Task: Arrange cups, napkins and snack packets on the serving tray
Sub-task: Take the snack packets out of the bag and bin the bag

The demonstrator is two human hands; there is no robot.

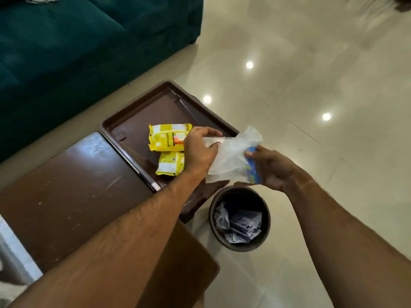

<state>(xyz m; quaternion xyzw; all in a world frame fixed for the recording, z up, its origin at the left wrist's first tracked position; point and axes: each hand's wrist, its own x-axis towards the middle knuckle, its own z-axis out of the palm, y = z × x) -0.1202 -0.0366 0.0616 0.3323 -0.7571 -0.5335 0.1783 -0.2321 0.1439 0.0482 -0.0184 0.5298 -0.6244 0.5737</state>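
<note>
A teal sofa (66, 41) stood far left, and a brown tabletop (66, 185) carried one brown tray (138, 116). One bin (240, 218) of scraps sat on the floor, near right. Both hands were closed on one clear bag (231, 161) above the tray's right edge: the left hand (200, 150) pinched its top, the right hand (271, 167) gripped its blue end. Two yellow packets (166, 138) lay on the tray, just left of the left hand.
</note>
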